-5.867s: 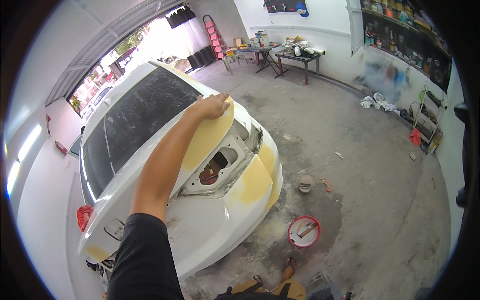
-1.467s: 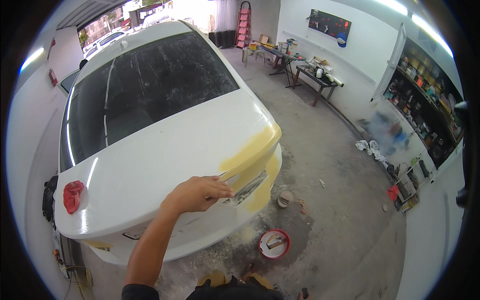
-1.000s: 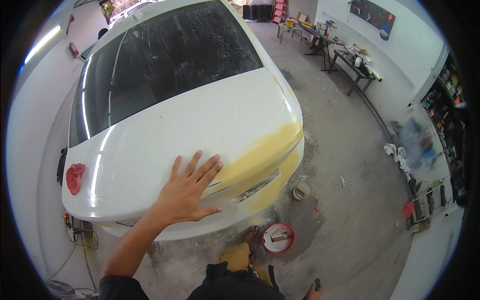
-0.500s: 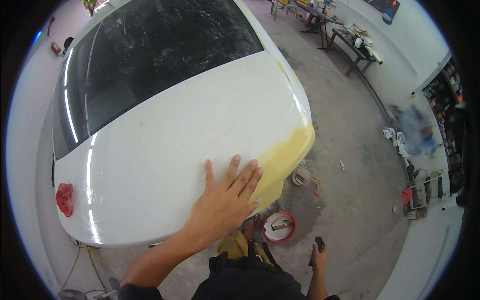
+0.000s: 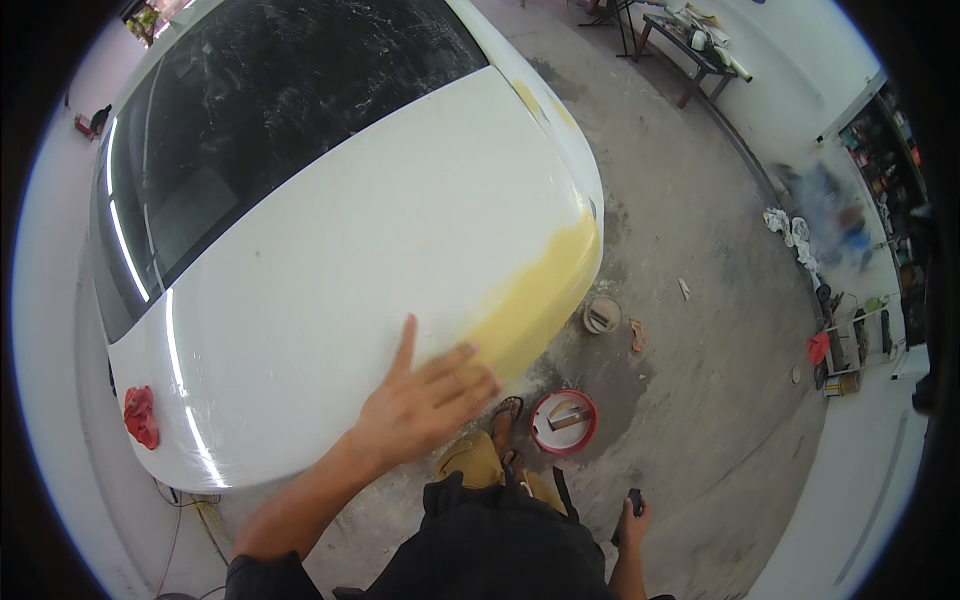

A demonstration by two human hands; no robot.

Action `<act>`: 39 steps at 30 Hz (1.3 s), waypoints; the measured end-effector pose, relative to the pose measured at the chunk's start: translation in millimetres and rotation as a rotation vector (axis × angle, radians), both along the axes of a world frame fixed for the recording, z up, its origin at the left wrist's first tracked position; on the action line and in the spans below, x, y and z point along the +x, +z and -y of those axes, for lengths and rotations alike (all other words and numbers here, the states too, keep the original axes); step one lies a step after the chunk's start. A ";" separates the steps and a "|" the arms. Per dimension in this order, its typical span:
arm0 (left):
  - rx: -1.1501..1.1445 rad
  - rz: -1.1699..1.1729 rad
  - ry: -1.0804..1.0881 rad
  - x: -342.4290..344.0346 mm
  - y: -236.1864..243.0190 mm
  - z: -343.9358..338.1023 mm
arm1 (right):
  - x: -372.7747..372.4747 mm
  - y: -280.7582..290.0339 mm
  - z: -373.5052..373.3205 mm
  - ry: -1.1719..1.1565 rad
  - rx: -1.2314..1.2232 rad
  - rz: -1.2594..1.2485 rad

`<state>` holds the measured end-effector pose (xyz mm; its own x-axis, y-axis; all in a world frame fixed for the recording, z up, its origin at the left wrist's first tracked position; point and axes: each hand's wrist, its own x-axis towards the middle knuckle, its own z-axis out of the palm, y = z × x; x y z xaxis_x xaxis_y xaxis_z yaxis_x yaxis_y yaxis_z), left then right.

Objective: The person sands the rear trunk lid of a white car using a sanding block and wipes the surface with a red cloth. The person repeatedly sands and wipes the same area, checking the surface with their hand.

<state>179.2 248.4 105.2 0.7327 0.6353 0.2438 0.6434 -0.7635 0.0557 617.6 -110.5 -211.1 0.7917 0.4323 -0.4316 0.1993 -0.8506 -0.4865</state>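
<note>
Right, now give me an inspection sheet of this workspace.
Surface: white trunk lid, yellow patch along its right edge.
Job's things: dark object, too small to identify.
Clutter: red bundle on the lid's left end; tub and red-rimmed bucket on the floor.
Hands: left hand blurred, fingers spread, over the patch's edge, contact unclear; right hand gripping the dark object.
Cables: cords on the floor at lower left.
Surroundings: bench and shelves to the right.
</note>
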 end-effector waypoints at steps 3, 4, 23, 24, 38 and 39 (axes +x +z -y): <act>-0.157 0.011 0.381 14.8 5.3 -4.6 | -4.2 -12.5 45.9 -0.091 -0.102 -0.049; -0.192 -0.089 0.408 20.0 6.9 -8.1 | -5.9 -15.9 57.0 -0.105 -0.131 -0.042; -0.098 -0.311 0.215 36.6 41.3 -4.9 | 7.5 -70.3 97.8 -0.002 0.154 0.021; -0.095 -0.311 0.221 32.0 45.1 1.6 | 7.2 -74.9 112.2 -0.016 0.171 0.040; -0.124 -0.336 0.319 -39.2 75.9 82.7 | -47.9 -143.6 367.0 -0.420 -0.037 -0.016; -0.097 -0.339 0.310 -40.3 74.7 86.3 | -48.3 -145.3 370.2 -0.431 -0.022 -0.015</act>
